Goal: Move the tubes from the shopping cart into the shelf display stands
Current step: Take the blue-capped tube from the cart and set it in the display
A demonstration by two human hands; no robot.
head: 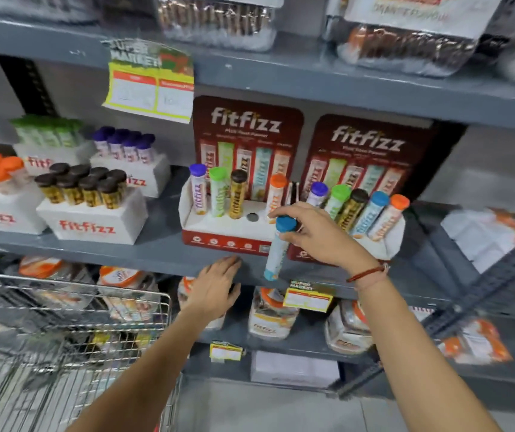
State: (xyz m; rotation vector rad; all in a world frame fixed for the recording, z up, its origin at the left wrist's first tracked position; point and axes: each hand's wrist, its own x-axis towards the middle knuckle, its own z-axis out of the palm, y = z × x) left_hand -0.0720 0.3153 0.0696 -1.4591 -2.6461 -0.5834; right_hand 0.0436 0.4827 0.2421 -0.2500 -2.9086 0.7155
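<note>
My right hand (pixel 321 235) grips a blue-capped tube (pixel 276 254) by its cap; the tube hangs upright in front of the left red display stand (pixel 218 227). That stand holds purple, green, brown and orange-capped tubes, with one empty hole (pixel 252 217) between brown and orange. The right display stand (pixel 384 244) holds several tubes, one per colour. My left hand (pixel 215 285) rests flat against the front edge of the grey shelf (pixel 156 251), fingers apart, holding nothing. The wire shopping cart (pixel 72 338) is at lower left.
White boxes (pixel 94 222) of brown, purple, green and orange-capped tubes fill the shelf's left side. Jars and bags sit on the shelves above and below. Yellow price tags hang from shelf edges (pixel 307 299). A white packet (pixel 480 235) lies at right.
</note>
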